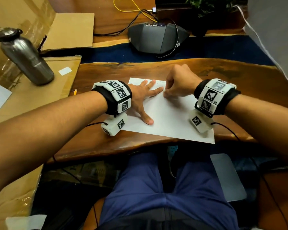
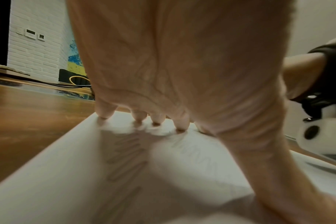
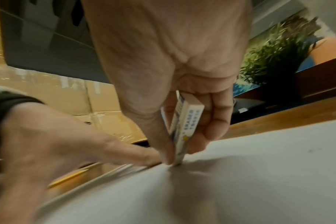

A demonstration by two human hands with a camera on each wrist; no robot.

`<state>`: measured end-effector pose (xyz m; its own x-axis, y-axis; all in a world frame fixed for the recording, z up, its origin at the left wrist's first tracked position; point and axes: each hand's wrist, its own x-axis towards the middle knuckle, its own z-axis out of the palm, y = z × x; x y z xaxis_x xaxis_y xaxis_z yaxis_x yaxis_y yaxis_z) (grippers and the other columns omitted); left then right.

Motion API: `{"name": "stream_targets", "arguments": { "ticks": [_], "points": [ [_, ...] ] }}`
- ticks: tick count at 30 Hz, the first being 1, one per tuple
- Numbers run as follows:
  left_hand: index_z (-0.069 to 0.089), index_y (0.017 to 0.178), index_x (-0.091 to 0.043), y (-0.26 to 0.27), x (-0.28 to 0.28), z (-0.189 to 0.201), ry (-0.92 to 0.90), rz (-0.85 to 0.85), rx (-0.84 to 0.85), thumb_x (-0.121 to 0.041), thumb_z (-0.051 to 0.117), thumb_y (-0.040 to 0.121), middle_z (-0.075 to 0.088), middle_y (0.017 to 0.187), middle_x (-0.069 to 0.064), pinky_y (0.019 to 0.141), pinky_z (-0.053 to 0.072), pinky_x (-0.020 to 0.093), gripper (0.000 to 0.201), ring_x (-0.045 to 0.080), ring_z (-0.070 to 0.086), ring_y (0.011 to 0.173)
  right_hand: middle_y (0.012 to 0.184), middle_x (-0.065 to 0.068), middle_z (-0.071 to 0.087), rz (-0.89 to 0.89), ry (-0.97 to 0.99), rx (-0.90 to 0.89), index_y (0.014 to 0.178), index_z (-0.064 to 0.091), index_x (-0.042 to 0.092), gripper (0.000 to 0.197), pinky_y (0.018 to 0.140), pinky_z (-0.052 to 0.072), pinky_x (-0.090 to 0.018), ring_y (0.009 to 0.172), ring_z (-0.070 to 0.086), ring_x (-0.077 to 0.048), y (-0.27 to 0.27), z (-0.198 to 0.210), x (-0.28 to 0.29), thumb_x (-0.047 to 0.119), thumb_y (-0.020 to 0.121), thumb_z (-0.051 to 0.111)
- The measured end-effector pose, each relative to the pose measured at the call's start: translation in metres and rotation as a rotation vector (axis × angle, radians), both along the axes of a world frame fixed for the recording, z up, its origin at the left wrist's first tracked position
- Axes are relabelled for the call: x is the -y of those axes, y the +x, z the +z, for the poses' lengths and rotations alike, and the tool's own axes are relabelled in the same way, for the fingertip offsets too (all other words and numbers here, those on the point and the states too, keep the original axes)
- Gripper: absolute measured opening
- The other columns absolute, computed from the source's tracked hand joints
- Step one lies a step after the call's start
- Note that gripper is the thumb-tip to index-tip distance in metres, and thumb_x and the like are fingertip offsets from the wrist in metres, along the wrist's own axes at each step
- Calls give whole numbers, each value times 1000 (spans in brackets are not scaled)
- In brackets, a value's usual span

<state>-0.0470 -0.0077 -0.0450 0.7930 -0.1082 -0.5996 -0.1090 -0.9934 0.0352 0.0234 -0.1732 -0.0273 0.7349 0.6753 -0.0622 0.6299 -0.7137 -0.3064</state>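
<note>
A white sheet of paper (image 1: 170, 117) lies on the wooden desk (image 1: 223, 72). My left hand (image 1: 145, 95) lies flat on its far left part, fingers spread and straight, pressing it down; the left wrist view shows the fingertips (image 2: 179, 128) on the paper (image 2: 67, 174), which carries faint pencil scribbles. My right hand (image 1: 178, 83) pinches a white eraser (image 3: 184, 128) in a blue-printed sleeve between thumb and fingers, its lower end touching the paper (image 3: 259, 166) just beside my left index finger (image 3: 125, 153). The eraser is hidden by the hand in the head view.
A yellow pencil (image 1: 74, 92) lies left of the paper by the cardboard (image 1: 40, 90). A steel bottle (image 1: 25, 57) stands on the cardboard at left. A grey conference phone (image 1: 156, 39) with cables sits behind, a plant (image 1: 209, 5) at the back right.
</note>
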Motion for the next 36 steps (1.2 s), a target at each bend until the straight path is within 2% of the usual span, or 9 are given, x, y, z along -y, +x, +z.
{"name": "stream_targets", "arguments": {
  "ticks": [4,10,15,19,24,28,30,32,36],
  "points": [
    [-14,154,-40,1,-3,0,-7,11,-14,-77,75,57,-33,159,-4,119,-1,62,137,22,-26,148,70,0,70,176,-81,-41,73,76,13,13,58,54,-29,63,62,-14,-34,-7,-7,23,74,85],
    [-22,150,-43,1,-3,-1,-12,13,-6,-79,75,51,-32,159,-8,118,0,65,143,20,-26,148,72,-3,72,36,-30,8,71,76,12,14,56,50,-28,66,64,-17,4,0,-2,22,72,87],
    [-17,152,-43,1,-5,-3,-20,7,-10,-80,74,53,-33,159,-6,118,-1,64,139,21,-27,147,69,4,68,224,-115,-70,76,76,15,12,57,51,-24,64,61,-11,-29,-4,-6,24,74,85],
    [-22,150,-44,1,-4,-4,-16,8,6,-81,73,48,-31,160,-8,117,-1,65,145,19,-25,148,73,-4,74,49,-28,19,70,76,14,13,57,46,-26,63,62,-16,9,0,-4,22,71,85],
    [-16,153,-41,0,-4,-2,2,11,-5,-77,75,57,-31,160,-6,118,-3,62,137,20,-26,148,67,2,69,197,-71,-48,67,72,17,14,60,55,-31,63,63,-14,-24,-8,-10,19,72,85],
    [-22,150,-43,0,-2,-2,4,4,-4,-78,75,53,-33,159,-7,118,-1,63,142,21,-26,148,73,1,73,109,-38,-50,73,77,16,15,57,45,-24,61,58,-7,9,-3,-5,26,71,87],
    [-24,150,-42,0,0,0,8,5,-7,-78,75,54,-33,159,-7,118,1,65,142,21,-25,148,72,0,72,64,-19,17,73,77,14,13,57,43,-24,61,58,-11,17,-3,-5,23,72,86],
    [-21,151,-42,0,-2,1,11,4,-14,-77,75,56,-33,159,-6,118,0,65,139,21,-26,148,69,0,68,137,-51,47,72,75,13,9,57,47,-27,64,59,-17,1,-6,-9,18,73,83],
    [-17,152,-43,0,-2,1,4,3,-25,-79,74,56,-33,159,-7,118,-1,63,137,20,-27,147,69,0,69,214,-86,-2,71,76,13,9,59,54,-31,64,61,-18,-18,-5,-11,18,71,83]
  ]
}}
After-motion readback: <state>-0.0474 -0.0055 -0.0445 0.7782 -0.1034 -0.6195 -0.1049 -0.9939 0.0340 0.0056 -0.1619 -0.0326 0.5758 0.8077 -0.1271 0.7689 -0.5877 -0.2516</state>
